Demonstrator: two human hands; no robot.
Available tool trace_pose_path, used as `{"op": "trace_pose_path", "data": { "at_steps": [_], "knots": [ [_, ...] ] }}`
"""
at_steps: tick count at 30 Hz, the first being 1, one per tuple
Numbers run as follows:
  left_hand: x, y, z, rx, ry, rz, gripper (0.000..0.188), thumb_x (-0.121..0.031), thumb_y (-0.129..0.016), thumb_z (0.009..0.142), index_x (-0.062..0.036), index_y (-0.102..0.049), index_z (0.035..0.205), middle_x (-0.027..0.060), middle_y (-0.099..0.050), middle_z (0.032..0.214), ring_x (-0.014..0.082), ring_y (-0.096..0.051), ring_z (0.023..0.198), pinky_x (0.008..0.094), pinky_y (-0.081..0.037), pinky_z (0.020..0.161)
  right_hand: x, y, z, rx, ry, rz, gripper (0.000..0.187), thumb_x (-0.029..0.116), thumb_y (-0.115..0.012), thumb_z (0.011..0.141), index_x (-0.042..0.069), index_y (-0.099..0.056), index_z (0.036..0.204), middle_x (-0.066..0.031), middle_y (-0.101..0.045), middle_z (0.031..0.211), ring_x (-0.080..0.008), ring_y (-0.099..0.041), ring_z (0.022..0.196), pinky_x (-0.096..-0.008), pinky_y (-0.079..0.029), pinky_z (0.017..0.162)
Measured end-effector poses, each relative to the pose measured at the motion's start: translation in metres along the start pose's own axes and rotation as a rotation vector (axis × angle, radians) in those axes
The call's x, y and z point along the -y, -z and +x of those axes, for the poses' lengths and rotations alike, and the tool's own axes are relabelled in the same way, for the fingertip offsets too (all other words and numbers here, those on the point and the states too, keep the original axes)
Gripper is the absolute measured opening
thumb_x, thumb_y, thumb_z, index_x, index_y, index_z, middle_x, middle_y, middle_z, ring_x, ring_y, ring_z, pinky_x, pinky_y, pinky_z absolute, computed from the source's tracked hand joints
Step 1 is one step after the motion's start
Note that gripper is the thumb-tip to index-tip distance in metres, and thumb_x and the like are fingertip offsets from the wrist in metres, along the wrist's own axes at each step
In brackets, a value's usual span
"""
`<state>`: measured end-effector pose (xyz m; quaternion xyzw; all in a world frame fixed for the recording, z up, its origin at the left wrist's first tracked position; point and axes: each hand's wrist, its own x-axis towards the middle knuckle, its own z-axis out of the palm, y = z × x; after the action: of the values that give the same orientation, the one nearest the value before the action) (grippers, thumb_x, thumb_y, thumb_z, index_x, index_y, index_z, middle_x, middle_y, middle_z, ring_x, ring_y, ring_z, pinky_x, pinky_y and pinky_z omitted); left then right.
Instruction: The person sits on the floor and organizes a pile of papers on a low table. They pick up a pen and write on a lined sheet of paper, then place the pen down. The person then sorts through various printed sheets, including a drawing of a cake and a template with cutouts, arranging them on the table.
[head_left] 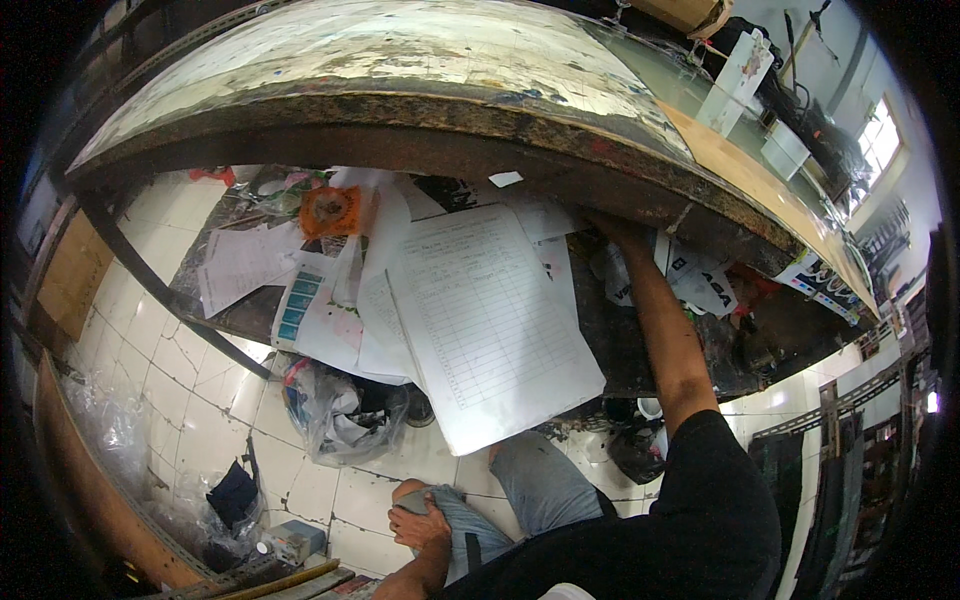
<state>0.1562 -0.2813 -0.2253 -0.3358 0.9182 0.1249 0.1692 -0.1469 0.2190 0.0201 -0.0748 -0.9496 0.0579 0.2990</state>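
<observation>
Table (350,125) | shelf (640,350) under it | ruled sheets (490,300) overhang shelf's front edge | left hand (420,524) draped on knee (407,489), fingers loosely spread; right hand (604,223) shadowed under table, grip: we can't tell | step, probably: we're reaching in; next calls for feel, sight's poor
</observation>
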Motion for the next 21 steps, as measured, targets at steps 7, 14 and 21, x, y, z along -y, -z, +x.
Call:
{"op": "trace_pose_path", "data": {
  "at_steps": [7,14,21],
  "knots": [
    [0.006,-0.005,0.000,-0.040,-0.039,-0.018,0.068,-0.057,-0.064,0.081,-0.0007,-0.045,0.115,0.0125,-0.047,0.114,0.0320,-0.048,0.113,0.0481,-0.041,0.091,0.067,0.040,-0.009,0.241,-0.174,0.018,0.092,0.050,-0.076,0.063,0.014,-0.041,0.141,-0.0158,-0.038,0.146,-0.0321,-0.032,0.137,-0.0421,-0.024,0.113],
    [0.000,-0.002,0.000,-0.026,-0.061,-0.013,0.068,-0.058,-0.063,0.081,-0.0001,-0.045,0.113,0.0138,-0.048,0.112,0.0330,-0.049,0.112,0.0492,-0.041,0.089,-0.020,-0.003,-0.015,0.191,-0.074,-0.072,0.098,0.063,-0.072,0.063,0.013,-0.040,0.140,-0.0195,-0.038,0.143,-0.0364,-0.033,0.134,-0.0468,-0.026,0.113],
    [0.005,-0.003,0.001,-0.018,-0.035,-0.001,0.068,-0.059,-0.062,0.082,-0.0002,-0.045,0.113,0.0133,-0.047,0.112,0.0327,-0.049,0.111,0.0493,-0.042,0.089,0.004,-0.011,-0.010,0.109,0.110,-0.225,0.093,0.070,-0.061,0.074,0.009,-0.038,0.140,-0.0219,-0.037,0.143,-0.0386,-0.033,0.133,-0.0507,-0.026,0.112]
  ]
}}
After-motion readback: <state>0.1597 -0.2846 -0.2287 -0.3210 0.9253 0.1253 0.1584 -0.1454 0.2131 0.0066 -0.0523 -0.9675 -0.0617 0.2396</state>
